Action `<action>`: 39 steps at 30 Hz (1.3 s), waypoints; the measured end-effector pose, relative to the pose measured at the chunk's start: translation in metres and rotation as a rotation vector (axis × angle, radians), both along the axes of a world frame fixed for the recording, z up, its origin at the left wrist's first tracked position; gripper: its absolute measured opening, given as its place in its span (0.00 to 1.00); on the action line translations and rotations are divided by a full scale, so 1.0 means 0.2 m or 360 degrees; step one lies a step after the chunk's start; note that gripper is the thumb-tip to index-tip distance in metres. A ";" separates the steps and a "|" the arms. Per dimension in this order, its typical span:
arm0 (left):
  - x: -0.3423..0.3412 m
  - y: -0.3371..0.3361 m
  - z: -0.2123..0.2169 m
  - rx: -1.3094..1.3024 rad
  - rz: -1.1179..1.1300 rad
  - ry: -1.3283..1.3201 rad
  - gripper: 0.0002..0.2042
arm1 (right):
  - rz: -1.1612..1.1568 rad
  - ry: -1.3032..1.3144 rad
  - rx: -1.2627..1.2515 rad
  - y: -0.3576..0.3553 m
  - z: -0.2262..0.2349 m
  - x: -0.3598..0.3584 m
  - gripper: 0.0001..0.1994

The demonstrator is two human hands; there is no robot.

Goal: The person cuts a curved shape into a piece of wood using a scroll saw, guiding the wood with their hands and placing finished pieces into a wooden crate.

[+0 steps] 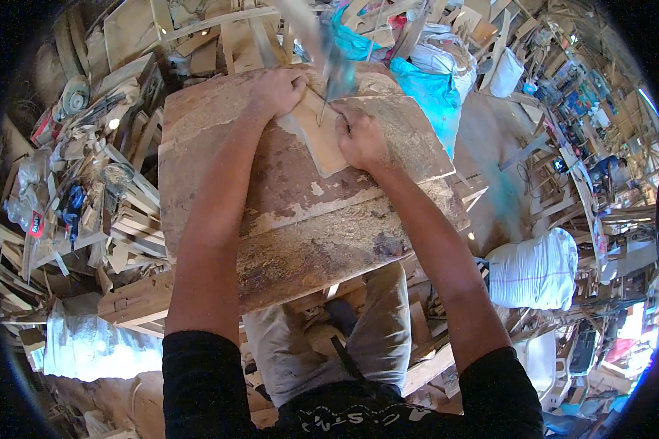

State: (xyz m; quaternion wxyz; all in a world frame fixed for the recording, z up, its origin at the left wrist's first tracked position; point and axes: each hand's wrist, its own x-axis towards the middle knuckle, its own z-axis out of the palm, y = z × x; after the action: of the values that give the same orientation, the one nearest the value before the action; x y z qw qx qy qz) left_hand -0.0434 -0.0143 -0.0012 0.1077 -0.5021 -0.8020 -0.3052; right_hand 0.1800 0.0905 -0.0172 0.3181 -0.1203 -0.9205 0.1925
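Observation:
A flat, pale piece of wood (324, 150) lies on a worn wooden worktable (220, 168) dusted with sawdust. My left hand (277, 91) grips its far left side, fingers curled and pressed down. On its right side my right hand (361, 137) is closed, thumb and bent fingers against the edge. Between the two hands a thin saw blade (322, 112) meets the wood. Above the blade, a blurred upright part (334, 69) of the saw is smeared by motion. The undersides of the fingers are hidden.
Sawdust (307, 241) covers the table's near part. Wood offcuts (135, 227) are heaped at the left. A bright blue bag (436, 95) rests beyond the table's right corner, and a stuffed white sack (534, 271) stands at the right. Another person (606, 170) is far off at the right.

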 end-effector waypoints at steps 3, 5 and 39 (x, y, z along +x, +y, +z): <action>-0.01 0.01 0.00 -0.0034 -0.0014 -0.0024 0.17 | -0.0066 -0.0114 -0.0047 -0.02 0.02 0.00 0.19; -0.02 0.00 -0.01 -0.0043 -0.0003 -0.0037 0.17 | -0.0125 -0.0201 -0.0101 -0.05 0.04 0.00 0.19; 0.17 -0.01 0.00 -0.0308 0.0534 -0.0245 0.27 | 0.0075 -0.0127 -0.0093 -0.04 0.02 0.03 0.22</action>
State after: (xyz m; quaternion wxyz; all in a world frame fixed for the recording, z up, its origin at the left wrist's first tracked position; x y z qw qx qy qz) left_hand -0.0085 -0.0158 -0.0021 0.0466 -0.3447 -0.9058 -0.2419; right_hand 0.1852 0.0816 -0.0132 0.2728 -0.1155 -0.9290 0.2218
